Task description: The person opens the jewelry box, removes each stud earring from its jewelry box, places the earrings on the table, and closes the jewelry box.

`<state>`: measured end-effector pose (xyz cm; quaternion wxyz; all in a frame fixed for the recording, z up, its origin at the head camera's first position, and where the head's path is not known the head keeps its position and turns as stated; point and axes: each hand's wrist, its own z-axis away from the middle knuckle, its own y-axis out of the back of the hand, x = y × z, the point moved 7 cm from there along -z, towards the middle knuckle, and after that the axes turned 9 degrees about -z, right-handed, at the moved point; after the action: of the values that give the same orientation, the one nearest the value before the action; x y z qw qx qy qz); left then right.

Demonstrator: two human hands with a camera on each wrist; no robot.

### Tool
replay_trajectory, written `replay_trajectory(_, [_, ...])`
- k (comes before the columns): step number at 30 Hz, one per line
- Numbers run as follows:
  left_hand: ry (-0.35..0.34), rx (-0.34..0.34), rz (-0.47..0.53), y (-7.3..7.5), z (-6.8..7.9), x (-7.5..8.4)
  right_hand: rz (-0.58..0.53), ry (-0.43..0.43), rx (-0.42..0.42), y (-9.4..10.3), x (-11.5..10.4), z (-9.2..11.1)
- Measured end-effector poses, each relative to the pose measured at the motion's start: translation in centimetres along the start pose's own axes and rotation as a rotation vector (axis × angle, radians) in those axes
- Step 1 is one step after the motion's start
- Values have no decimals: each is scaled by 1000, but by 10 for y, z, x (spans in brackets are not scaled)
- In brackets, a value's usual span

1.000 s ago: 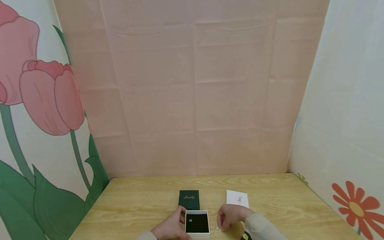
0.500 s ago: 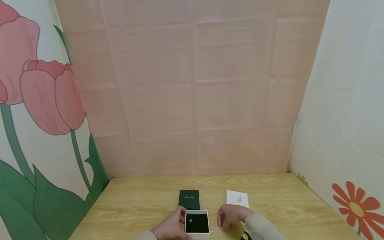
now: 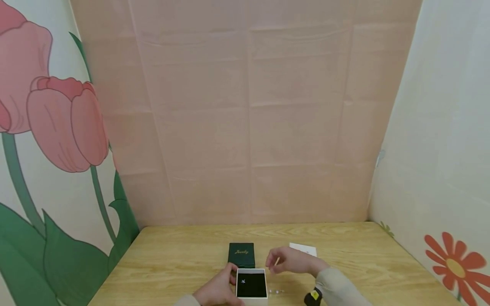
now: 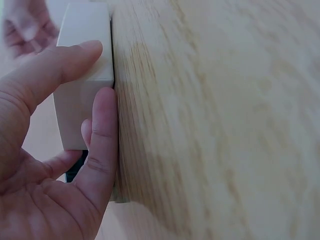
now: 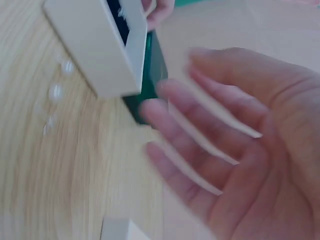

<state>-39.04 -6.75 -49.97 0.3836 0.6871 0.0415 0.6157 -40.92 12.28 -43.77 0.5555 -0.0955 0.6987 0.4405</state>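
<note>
My left hand (image 3: 218, 291) grips the left side of a small white box (image 3: 255, 301), thumb on the near side and fingers at the left and far sides. The left wrist view shows the thumb and fingers against the box's walls (image 4: 80, 112). Inside lies a black pad (image 3: 254, 289) with a small silvery, star-like ornament (image 3: 243, 281) at its upper left. My right hand (image 3: 292, 260) hovers right of the box, fingers loosely bent and apart, with nothing seen between them. Several tiny shiny, pearl-like pieces (image 5: 56, 92) lie on the table right of the box.
Behind the white box lies a dark green box (image 3: 242, 257) with gold lettering. A white, card-like piece (image 3: 304, 248) lies farther right, partly hidden by my right hand. The wooden table (image 3: 176, 259) meets a pink cloth backdrop (image 3: 245, 170) at its far edge.
My right hand has lifted away from the small pearl-like pieces and moved up and left, its fingers spreading. It now covers part of the white piece. My left hand and the box stay put.
</note>
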Motion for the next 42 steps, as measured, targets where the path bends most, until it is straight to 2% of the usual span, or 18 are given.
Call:
replay_trajectory(3, [-21,9,1,0,0,0,-75,79,40,-4,-9,-7])
replay_trajectory(5, [-37,11,6,0,0,0,-74,101,73,-8,-12,-10])
replay_trajectory(8, [-54,7,11,-1,0,0,-24,97,121,-14,-13,-14])
replay_trajectory(11, [-32,-8,33,-1,-1,-1,35,82,149,-19,-13,-19])
replay_trajectory(15, [11,-29,58,-1,-2,-3,121,95,175,-24,-11,-26])
replay_trajectory(17, [11,-33,57,-1,-2,-2,160,103,189,-26,-9,-29])
replay_trajectory(27, [11,-32,29,1,0,1,195,74,187,-36,-2,-38])
replay_trajectory(33, [-4,-30,28,1,0,2,217,66,162,-42,-7,-39])
replay_trajectory(42, [60,-42,-6,1,-3,-3,224,59,155,-46,-11,-40])
